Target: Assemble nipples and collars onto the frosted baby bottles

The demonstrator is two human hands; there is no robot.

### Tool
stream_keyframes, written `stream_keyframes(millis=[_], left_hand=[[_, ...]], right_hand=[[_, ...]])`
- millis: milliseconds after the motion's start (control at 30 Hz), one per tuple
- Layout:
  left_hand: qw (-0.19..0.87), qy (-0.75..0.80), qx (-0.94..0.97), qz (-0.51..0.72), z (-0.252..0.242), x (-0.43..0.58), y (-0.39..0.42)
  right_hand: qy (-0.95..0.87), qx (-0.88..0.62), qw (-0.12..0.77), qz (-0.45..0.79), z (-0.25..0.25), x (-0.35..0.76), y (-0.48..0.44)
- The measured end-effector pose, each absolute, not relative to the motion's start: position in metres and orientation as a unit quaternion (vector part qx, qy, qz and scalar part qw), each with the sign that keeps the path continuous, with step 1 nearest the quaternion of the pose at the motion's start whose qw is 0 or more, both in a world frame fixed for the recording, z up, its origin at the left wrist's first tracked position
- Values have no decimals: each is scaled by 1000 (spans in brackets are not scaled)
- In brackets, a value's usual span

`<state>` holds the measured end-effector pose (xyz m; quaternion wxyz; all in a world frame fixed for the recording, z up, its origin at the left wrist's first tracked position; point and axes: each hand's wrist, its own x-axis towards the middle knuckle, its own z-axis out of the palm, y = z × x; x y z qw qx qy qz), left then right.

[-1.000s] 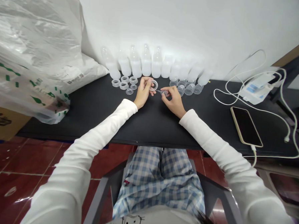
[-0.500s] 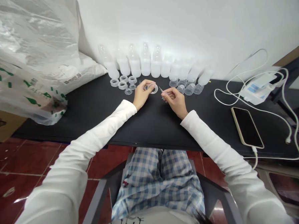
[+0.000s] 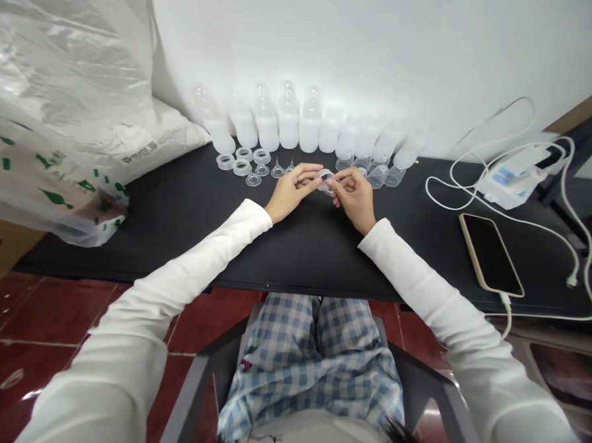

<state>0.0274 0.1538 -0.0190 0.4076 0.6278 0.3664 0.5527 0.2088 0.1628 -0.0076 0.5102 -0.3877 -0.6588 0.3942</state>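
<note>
My left hand (image 3: 292, 189) and my right hand (image 3: 354, 193) meet over the black table (image 3: 187, 209), both pinching one clear plastic ring (image 3: 324, 179) held between their fingertips. Whether a small teat sits in the ring I cannot make out. Just left of my left hand lie several clear rings (image 3: 242, 164) and small clear teats (image 3: 277, 171). To the right of my right hand stand clear caps (image 3: 378, 176). A row of white bottles (image 3: 288, 128) lines the wall behind.
A large plastic bag (image 3: 59, 103) fills the table's left end. A phone (image 3: 490, 253) lies at the right with a white cable (image 3: 566, 262) and a white charger box (image 3: 511, 176). My checked trousers and chair show below the table edge.
My hands have come together; the ring held by my left hand alone is now pinched by both. The right hand moved left and up to it. Two teats now show left of my left hand.
</note>
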Motion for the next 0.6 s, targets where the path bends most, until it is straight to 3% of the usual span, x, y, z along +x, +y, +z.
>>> stream_keyframes(millis=[200,433,600], left_hand=[[422,375,597,570,-22,25,161],[454,392,569,564,-21,26,159],[468,357,587,555,-19,27,156]], right_hand=[[-688,-356,525,354,-12,208,164],[-753,-367,513,185,-5,213,159],[-743,-396,523,133,-5,215,163]])
